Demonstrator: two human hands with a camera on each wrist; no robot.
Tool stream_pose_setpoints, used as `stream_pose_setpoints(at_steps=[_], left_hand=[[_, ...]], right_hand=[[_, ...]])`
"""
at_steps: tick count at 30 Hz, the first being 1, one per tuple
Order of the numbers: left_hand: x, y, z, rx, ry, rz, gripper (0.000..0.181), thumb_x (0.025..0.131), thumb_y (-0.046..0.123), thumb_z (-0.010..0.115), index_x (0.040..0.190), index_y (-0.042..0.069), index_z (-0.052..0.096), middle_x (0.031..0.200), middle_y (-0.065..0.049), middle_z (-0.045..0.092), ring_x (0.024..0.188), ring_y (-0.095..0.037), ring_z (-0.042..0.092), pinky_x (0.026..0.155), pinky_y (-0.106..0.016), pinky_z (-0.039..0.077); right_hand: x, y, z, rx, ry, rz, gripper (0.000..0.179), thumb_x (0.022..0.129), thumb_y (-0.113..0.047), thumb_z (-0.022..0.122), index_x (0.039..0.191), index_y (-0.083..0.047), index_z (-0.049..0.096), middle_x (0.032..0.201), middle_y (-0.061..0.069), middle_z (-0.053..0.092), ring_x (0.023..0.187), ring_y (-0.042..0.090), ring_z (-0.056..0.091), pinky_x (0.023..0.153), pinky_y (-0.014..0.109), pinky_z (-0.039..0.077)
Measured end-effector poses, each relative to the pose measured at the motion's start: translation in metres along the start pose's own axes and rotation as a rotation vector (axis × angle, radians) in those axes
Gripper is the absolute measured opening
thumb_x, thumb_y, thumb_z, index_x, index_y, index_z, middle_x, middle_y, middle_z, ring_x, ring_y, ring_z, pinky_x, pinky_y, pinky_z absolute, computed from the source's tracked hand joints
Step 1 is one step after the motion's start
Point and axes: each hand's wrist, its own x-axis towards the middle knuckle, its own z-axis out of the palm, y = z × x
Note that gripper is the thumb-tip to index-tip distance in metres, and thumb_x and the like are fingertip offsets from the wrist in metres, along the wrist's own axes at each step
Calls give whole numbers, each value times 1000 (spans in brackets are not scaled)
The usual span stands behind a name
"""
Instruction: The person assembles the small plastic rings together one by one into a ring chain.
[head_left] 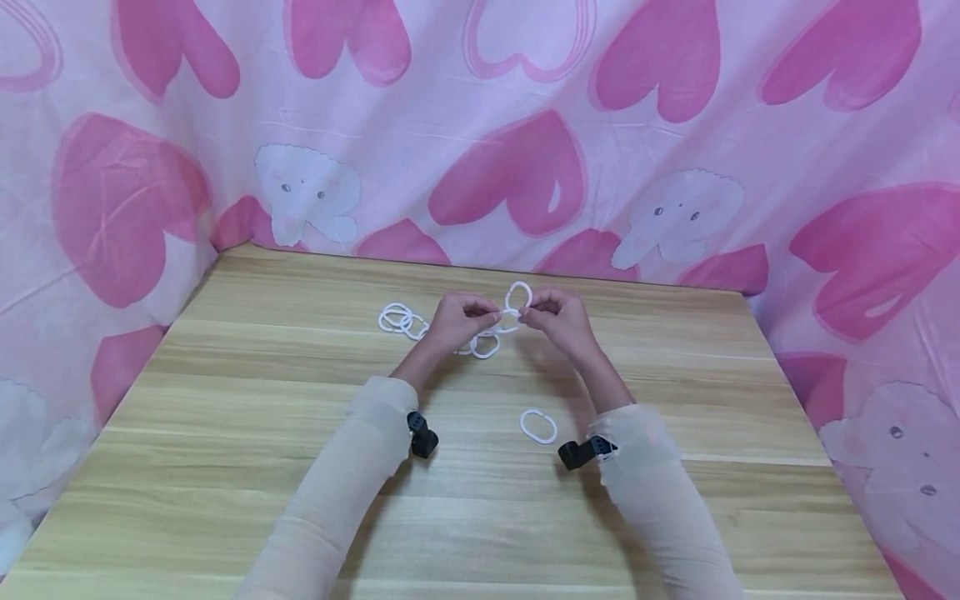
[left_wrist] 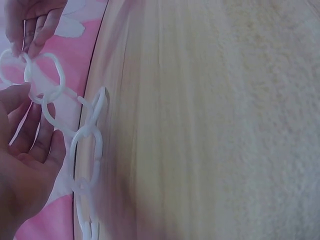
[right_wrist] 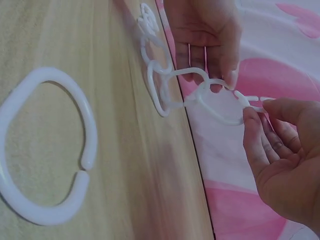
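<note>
Several white C-shaped plastic links are joined in a chain [left_wrist: 99,145], part of it lying on the table and its near end raised between the hands. My left hand [head_left: 456,321] pinches a link near the raised end between thumb and fingertips. Opposite it, close by, my right hand [head_left: 561,321] pinches a white link [head_left: 529,292] that stands up between the fingertips. The two held links overlap in the right wrist view, partly hidden by the fingers. Nearer to me, a single loose link [right_wrist: 89,135] lies flat, the small gap in its ring showing.
The wood-grain table [head_left: 480,517] stretches under both arms. A pink curtain [head_left: 405,167] with hearts hangs along its back edge and both sides. Black wrist cameras [head_left: 423,437] sit at the sleeve cuffs.
</note>
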Motion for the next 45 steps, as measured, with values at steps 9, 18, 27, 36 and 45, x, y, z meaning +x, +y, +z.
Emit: stream_pose_setpoints(at_steps=[9, 18, 27, 36, 45], left_hand=[[0, 7, 5, -35, 45, -59, 18, 94, 8, 70, 108, -2, 76, 109, -21, 76, 89, -16, 71, 82, -19, 57], [2, 8, 12, -169, 88, -45, 18, 93, 1, 69, 108, -7, 74, 110, -24, 76, 81, -5, 69, 81, -19, 59], [1, 9, 13, -244, 24, -83, 19, 94, 0, 67, 111, -7, 73, 109, -23, 76, 87, -23, 76, 86, -33, 63], [0, 8, 16, -200, -17, -128, 22, 92, 1, 70, 112, -9, 71, 110, -26, 74, 76, -8, 70, 94, -45, 60], [-3, 12, 17, -158, -50, -113, 21, 92, 4, 72, 111, -6, 73, 108, -23, 75, 72, -3, 66, 75, -27, 60]], right_hand=[[-7, 0, 5, 38, 0, 25, 10, 87, 9, 63, 92, 0, 64, 73, -14, 69, 73, 0, 68, 75, 15, 59], [-15, 8, 5, 100, -15, 55, 10, 90, 6, 65, 94, -3, 63, 76, -15, 72, 78, 0, 71, 79, 17, 60], [-20, 12, 7, 179, -16, 96, 15, 91, 6, 65, 94, -7, 61, 80, -14, 74, 80, 1, 73, 81, 17, 60], [-29, 21, 5, 140, -21, 97, 12, 91, 3, 66, 90, -8, 62, 77, -15, 74, 79, 1, 72, 78, 17, 59], [-39, 29, -8, 53, -122, 92, 26, 92, 4, 64, 117, 7, 58, 83, -12, 73, 81, 1, 72, 80, 18, 60]])
